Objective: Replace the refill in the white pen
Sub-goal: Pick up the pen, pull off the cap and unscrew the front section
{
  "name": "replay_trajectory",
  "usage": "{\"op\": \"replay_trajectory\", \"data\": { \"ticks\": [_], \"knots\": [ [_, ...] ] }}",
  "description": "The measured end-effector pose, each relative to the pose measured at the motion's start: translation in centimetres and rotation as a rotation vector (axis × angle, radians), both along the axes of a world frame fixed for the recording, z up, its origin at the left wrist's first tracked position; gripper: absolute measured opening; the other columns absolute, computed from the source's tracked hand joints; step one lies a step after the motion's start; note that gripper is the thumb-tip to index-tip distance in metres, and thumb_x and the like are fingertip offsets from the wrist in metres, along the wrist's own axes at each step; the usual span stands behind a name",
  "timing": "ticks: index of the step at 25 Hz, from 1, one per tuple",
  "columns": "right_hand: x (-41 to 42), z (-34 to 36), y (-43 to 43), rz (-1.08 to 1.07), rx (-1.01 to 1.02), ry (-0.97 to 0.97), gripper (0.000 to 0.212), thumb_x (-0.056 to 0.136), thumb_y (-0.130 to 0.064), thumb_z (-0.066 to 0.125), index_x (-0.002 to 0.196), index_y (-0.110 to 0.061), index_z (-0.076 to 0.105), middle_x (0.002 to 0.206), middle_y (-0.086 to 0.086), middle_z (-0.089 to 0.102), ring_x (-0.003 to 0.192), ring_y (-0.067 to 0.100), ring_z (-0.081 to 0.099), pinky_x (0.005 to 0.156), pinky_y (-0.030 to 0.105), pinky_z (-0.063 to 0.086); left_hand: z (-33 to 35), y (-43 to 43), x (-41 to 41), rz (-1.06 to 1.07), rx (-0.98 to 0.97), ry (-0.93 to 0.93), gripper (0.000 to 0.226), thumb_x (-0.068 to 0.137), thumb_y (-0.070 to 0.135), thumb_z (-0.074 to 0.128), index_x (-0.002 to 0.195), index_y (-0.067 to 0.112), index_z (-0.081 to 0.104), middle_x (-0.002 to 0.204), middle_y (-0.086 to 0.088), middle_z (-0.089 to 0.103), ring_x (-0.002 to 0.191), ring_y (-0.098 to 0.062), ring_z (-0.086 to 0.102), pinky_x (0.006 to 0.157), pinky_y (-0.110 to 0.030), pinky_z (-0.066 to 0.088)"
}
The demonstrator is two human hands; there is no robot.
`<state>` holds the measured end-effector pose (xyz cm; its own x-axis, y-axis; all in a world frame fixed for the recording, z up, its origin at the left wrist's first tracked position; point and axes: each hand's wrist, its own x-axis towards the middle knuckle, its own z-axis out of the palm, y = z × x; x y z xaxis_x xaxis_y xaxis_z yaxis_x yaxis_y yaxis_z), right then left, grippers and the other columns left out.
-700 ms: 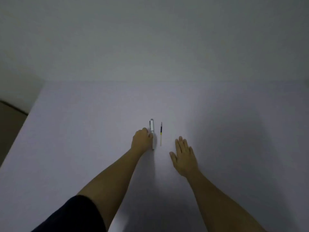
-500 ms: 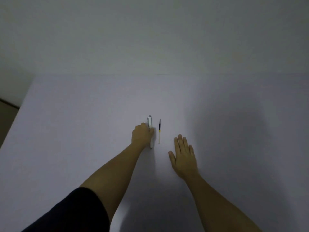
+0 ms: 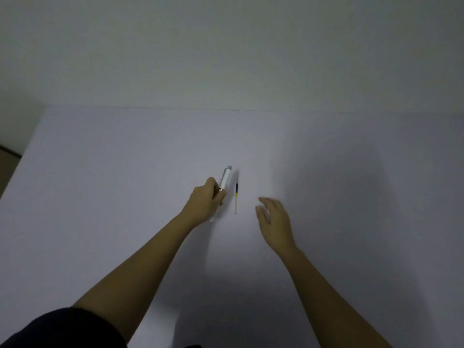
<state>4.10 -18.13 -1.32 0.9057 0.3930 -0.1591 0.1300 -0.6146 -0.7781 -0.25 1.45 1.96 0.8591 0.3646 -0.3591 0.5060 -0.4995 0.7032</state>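
Now, from the head camera, the left hand has its grip closed around the middle of the slim white plastic pen, with the pen's grey end pointing far, likely so the other hand can help open it. Just to the right lies the thin new refill with a dark far part and a pale near part, flat on the pale tabletop and close by for later. The right hand hovers near it, fingers loose and holding nothing.
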Motion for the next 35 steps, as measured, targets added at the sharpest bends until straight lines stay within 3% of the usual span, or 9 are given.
{"op": "replay_trajectory", "data": {
  "ticks": [2,4,8,14,20,24,26,31,35],
  "knots": [
    [0.0,2.7,0.8,-0.067,0.153,0.101,0.031,0.094,-0.025,0.050,0.123,-0.016,0.057,0.117,0.000,0.061,0.100,0.013,0.060,0.078,0.001,0.041,1.7,-0.4,-1.9,-0.106,-0.006,-0.085,0.016,0.094,0.029,0.046,0.089,0.014,0.046,0.078,-0.007,0.065,0.062,-0.020,0.055,0.054,-0.028,0.041],
    [-0.6,4.9,1.2,-0.056,0.267,0.169,0.031,0.092,-0.028,0.054,0.122,-0.021,0.058,0.107,-0.007,0.065,0.082,0.010,0.064,0.065,-0.002,0.043,3.0,-1.2,-3.6,-0.171,0.013,-0.164,0.010,0.094,0.029,0.046,0.092,0.020,0.049,0.071,0.003,0.058,0.058,-0.009,0.051,0.054,-0.019,0.038],
    [-2.4,7.2,0.8,-0.091,0.409,0.208,0.013,0.091,-0.021,0.057,0.101,-0.025,0.064,0.091,-0.009,0.069,0.079,0.006,0.070,0.075,0.015,0.054,4.0,-2.7,-5.9,-0.224,0.167,-0.339,0.022,0.093,0.027,0.050,0.111,0.021,0.062,0.064,0.012,0.050,0.055,-0.004,0.047,0.052,-0.011,0.035],
    [-4.1,7.7,-1.1,-0.134,0.532,0.277,0.009,0.088,-0.015,0.061,0.092,-0.019,0.068,0.088,-0.001,0.072,0.080,0.006,0.070,0.074,0.015,0.055,3.7,-4.4,-8.5,-0.203,0.305,-0.415,0.026,0.090,0.036,0.055,0.114,0.035,0.062,0.056,0.010,0.048,0.052,-0.009,0.046,0.048,-0.022,0.035],
    [-3.8,4.8,-2.9,-0.266,0.459,0.256,0.016,0.084,-0.009,0.065,0.096,-0.019,0.070,0.090,-0.002,0.070,0.078,0.000,0.065,0.071,0.005,0.048,1.4,-5.1,-9.4,-0.156,0.229,-0.225,0.049,0.086,0.045,0.056,0.130,0.023,0.050,0.075,0.004,0.054,0.071,-0.014,0.051,0.060,-0.026,0.039],
    [-0.7,2.1,-4.3,-0.210,0.101,0.215,0.017,0.084,-0.012,0.065,0.100,-0.010,0.071,0.090,0.006,0.069,0.075,0.010,0.060,0.059,-0.001,0.039,0.2,-4.5,-9.4,-0.118,0.154,-0.179,0.052,0.090,0.038,0.054,0.134,0.012,0.044,0.092,-0.008,0.064,0.081,-0.016,0.053,0.072,-0.026,0.039],
    [0.2,1.0,-4.6,-0.083,-0.057,0.226,0.021,0.083,-0.010,0.065,0.103,-0.006,0.070,0.095,0.012,0.070,0.078,0.014,0.061,0.061,0.004,0.039,0.2,-4.4,-9.0,-0.097,0.139,-0.190,0.049,0.091,0.036,0.053,0.132,0.011,0.047,0.087,-0.006,0.062,0.079,-0.017,0.055,0.071,-0.025,0.038],
    [1.2,-0.4,-3.9,-0.008,-0.162,0.169,0.022,0.085,-0.009,0.064,0.106,-0.002,0.068,0.109,0.022,0.066,0.099,0.032,0.063,0.091,0.030,0.045,0.1,-4.4,-7.5,-0.051,0.149,-0.231,0.042,0.092,0.032,0.053,0.128,0.010,0.052,0.072,0.002,0.054,0.067,-0.012,0.050,0.064,-0.021,0.036],
    [0.7,-0.9,-3.4,0.001,-0.188,0.088,0.025,0.086,-0.008,0.062,0.110,-0.001,0.065,0.107,0.023,0.063,0.095,0.032,0.063,0.085,0.024,0.042,0.0,-4.4,-7.1,-0.058,0.136,-0.216,0.042,0.092,0.031,0.053,0.128,0.009,0.051,0.073,0.001,0.056,0.067,-0.012,0.050,0.061,-0.016,0.033]
  ]
}}
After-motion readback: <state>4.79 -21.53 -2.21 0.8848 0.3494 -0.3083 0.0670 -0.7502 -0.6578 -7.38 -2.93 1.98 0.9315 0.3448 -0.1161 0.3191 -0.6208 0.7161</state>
